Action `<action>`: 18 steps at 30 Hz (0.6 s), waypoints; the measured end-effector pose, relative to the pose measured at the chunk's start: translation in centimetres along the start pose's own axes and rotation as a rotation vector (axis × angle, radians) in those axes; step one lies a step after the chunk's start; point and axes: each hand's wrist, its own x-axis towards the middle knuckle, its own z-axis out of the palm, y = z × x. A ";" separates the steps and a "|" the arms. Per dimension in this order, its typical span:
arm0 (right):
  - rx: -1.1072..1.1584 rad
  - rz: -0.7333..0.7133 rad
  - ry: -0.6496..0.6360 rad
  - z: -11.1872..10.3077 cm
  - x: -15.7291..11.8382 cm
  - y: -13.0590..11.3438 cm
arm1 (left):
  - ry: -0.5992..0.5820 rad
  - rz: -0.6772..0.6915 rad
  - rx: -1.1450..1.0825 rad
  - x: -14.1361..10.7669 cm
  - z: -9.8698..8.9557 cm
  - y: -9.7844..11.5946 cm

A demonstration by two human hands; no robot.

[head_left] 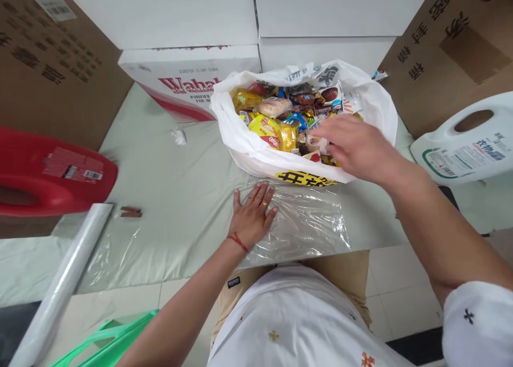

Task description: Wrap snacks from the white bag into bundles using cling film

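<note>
My left hand lies flat with fingers spread on a clear plastic sheet at the table's front. A red string is round its wrist and a ring is on one finger. Just beyond the sheet stands a white plastic bag, its mouth wide and full of small wrapped snacks. My right hand reaches over the bag's right front rim. Its fingers stretch left among the snacks, with the thumb apart, beside a small pale packet. I see no snack held in it.
A white and red carton stands behind the bag, with brown cardboard boxes at the sides. A red jug is at left and a white detergent jug at right. A plastic film roll and brown scraps lie at left.
</note>
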 end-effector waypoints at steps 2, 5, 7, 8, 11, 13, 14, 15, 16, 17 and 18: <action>-0.013 -0.172 -0.208 3.0 4.3 1.2 | -0.006 0.000 0.005 0.0 -0.1 0.0; -0.026 -0.229 -0.315 6.2 6.6 2.9 | -0.014 -0.011 0.002 0.0 -0.1 -0.1; -0.061 -0.165 -0.275 5.9 6.0 4.4 | -0.015 -0.017 -0.007 0.0 -0.1 -0.1; -0.101 -0.120 -0.251 5.0 5.3 5.3 | -0.014 -0.017 -0.011 0.0 -0.1 -0.1; -0.282 0.013 -0.215 0.8 2.7 9.0 | -0.011 -0.015 -0.020 0.0 -0.1 -0.1; -0.332 0.130 -0.168 -1.8 1.1 11.7 | -0.006 -0.017 -0.021 0.0 -0.1 -0.1; -0.312 0.195 -0.147 -2.6 0.4 12.9 | -0.002 -0.017 -0.021 0.0 -0.1 -0.1; -0.266 0.260 -0.130 -3.0 -0.1 13.8 | 0.003 -0.017 -0.020 0.0 -0.1 -0.1; -0.211 0.322 -0.107 -2.9 -0.4 14.5 | 0.008 -0.017 -0.019 0.0 -0.1 -0.1; -0.163 0.382 -0.059 -2.4 -0.4 14.9 | 0.013 -0.016 -0.019 0.0 -0.1 -0.1; -0.136 0.442 0.037 -1.6 -0.1 14.9 | 0.017 -0.013 -0.018 0.0 -0.1 -0.1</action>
